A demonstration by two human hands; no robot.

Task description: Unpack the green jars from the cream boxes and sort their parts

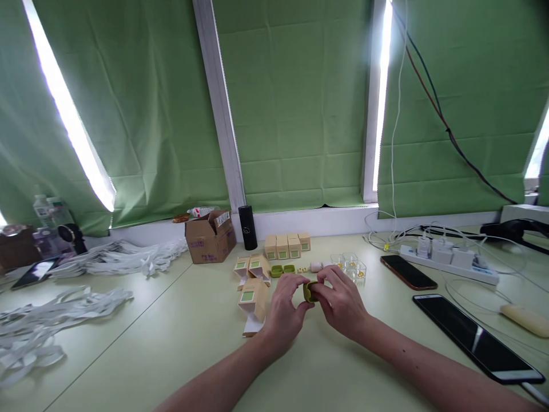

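Observation:
Over the table's middle, my left hand [285, 309] pinches a small olive-green box-like piece [309, 292] between thumb and fingers. My right hand [345, 300] has its fingers closed against the same piece from the other side; whether they also hold something small inside it is hidden. Just beyond my hands lie two green open trays [283, 270] side by side, a few tiny yellowish pieces [302, 269] and a pale pink cylinder [316, 266]. Clear cups [349, 263] with gold-coloured bits stand past my right hand. Open kraft boxes [254, 297] with green labels stand left of my left hand.
Several closed kraft boxes [286, 246] line the back, near a black cylinder [247, 228] and a cardboard carton [210, 236]. White straps [64, 309] spread across the left. On the right are phones [476, 335], a power strip [450, 264] and loose cables.

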